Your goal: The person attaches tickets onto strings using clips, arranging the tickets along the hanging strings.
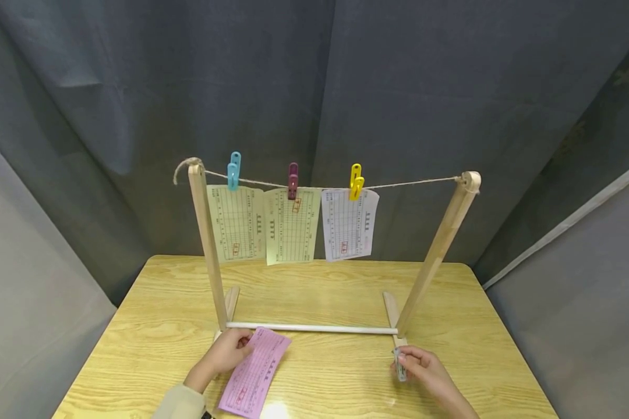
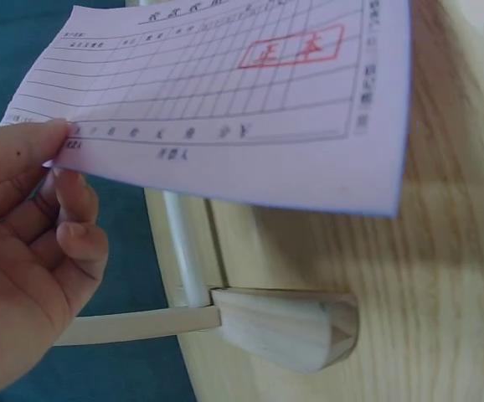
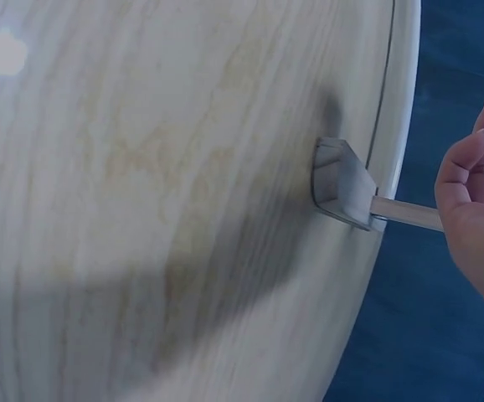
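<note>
Between thumb and fingers, my left hand (image 1: 224,354) pinches a pink receipt slip (image 1: 257,372) by its edge near a corner. In the left wrist view the slip (image 2: 208,100) is held up over the table, its printed grid and red stamp showing. My right hand (image 1: 424,371) grips a pale grey clothespin (image 1: 400,368) near the right foot of the wooden stand. The right wrist view shows part of that hand (image 3: 481,193) at the edge, with the clothespin out of sight.
A twine line (image 1: 414,183) spans two wooden posts, the left post (image 1: 207,244) and right post (image 1: 435,256). Blue (image 1: 233,171), maroon (image 1: 293,181) and yellow clothespins (image 1: 356,183) hold two yellow slips (image 1: 293,233) and a white slip (image 1: 348,224) on it. A white rod (image 1: 314,328) joins the feet.
</note>
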Available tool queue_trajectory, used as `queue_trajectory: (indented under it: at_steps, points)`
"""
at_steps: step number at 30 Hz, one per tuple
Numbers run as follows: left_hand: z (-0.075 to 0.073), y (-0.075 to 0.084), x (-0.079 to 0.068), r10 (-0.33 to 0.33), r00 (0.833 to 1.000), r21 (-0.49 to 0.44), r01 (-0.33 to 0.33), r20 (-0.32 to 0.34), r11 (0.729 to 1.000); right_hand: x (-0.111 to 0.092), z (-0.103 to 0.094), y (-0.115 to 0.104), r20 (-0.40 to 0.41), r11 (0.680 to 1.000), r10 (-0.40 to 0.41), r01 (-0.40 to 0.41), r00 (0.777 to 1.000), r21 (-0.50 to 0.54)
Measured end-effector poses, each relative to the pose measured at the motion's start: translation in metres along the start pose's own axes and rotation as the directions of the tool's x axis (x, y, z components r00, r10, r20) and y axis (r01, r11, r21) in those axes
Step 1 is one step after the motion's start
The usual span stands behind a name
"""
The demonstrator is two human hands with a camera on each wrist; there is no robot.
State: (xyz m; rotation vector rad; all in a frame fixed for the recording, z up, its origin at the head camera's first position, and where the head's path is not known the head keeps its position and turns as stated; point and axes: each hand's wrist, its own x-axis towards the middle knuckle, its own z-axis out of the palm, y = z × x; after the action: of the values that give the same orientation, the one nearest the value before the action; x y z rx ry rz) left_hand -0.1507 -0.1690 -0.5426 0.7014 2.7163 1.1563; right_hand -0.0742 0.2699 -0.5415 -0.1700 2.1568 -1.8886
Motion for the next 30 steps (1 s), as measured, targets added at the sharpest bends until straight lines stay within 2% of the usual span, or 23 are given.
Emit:
queue_trajectory:
  at_steps: [5,10,17,30]
  points:
    - [-0.003,0.005,0.002,-0.002,1.000,-0.011,0.002,0.011,1.000,0.000,-0.001,-0.010,0.005,0.998,-0.065,0.065,0.998,-0.021]
    - [-0.008,0.014,0.003,0.049,0.999,-0.027,-0.049,-0.003,0.998,0.001,-0.001,-0.021,0.005,0.994,-0.106,0.106,0.994,-0.026]
    - [-0.014,0.027,0.002,0.080,0.997,-0.040,-0.080,-0.004,0.996,0.001,-0.002,-0.032,0.004,0.993,-0.115,0.115,0.993,0.008]
    - [-0.024,0.047,0.007,0.126,0.991,-0.046,-0.127,-0.036,0.991,0.004,-0.008,-0.053,-0.014,0.980,-0.197,0.197,0.980,-0.028]
